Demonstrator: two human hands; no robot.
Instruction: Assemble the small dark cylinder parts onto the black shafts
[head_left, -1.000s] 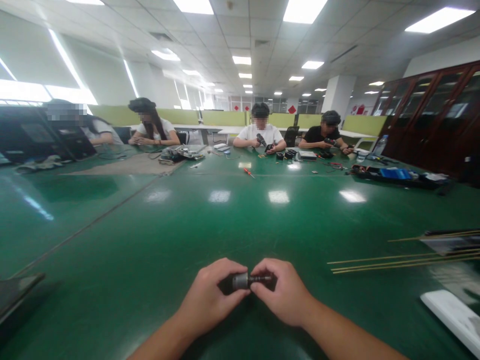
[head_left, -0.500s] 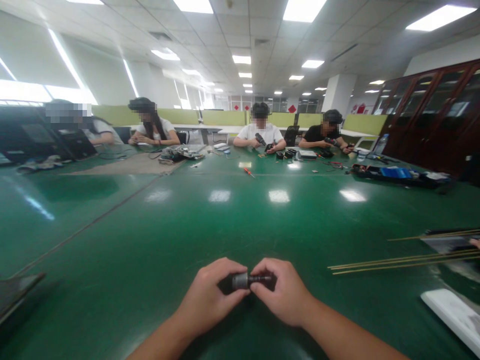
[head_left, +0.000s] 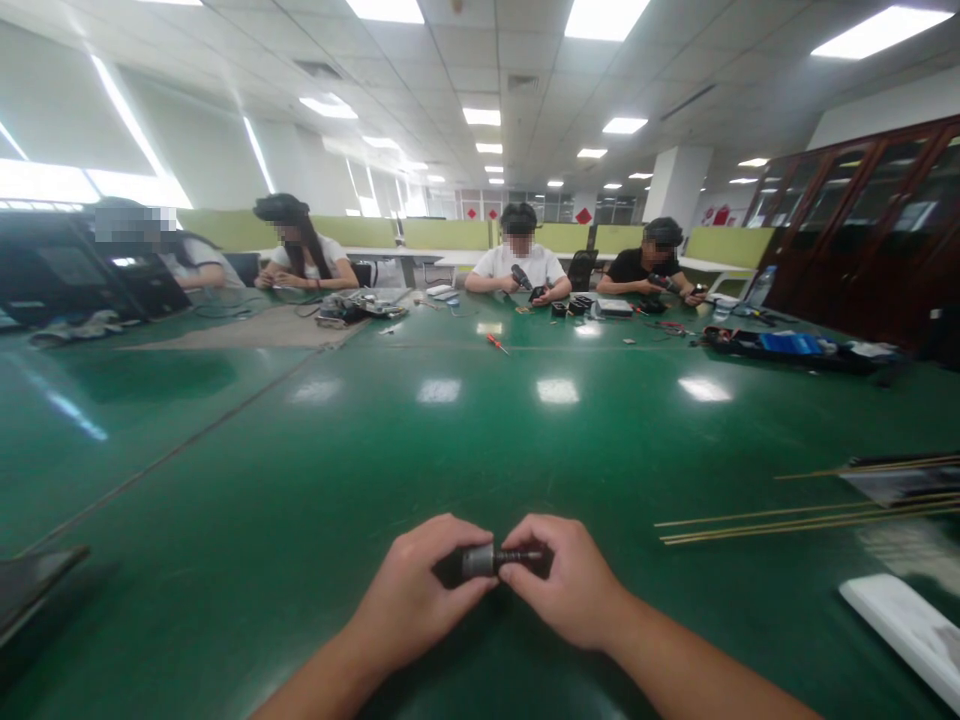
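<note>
Low in the middle of the head view, a small part lies level between my hands: a short grey metal cylinder [head_left: 478,561] with a thin dark ribbed shaft [head_left: 521,556] extending to the right. Its exact kind is too small to make out. My left hand [head_left: 405,590] is closed around the cylinder, thumb below and fingers above. With thumb and fingertips, my right hand [head_left: 574,585] pinches the shaft close to the cylinder. The cylinder's left end is hidden in my left palm.
Thin brass-coloured rods [head_left: 750,537] and a white bar-shaped object [head_left: 900,635] lie at right on the green table [head_left: 420,450]. An orange screwdriver [head_left: 496,343] is farther off. Several people sit across the table, near a black tray [head_left: 795,350] and assorted parts.
Both hands keep the same grip on the part, with barely any movement. At the far right, another person's fingers have gone out of view, and the rods there have shifted slightly.
</note>
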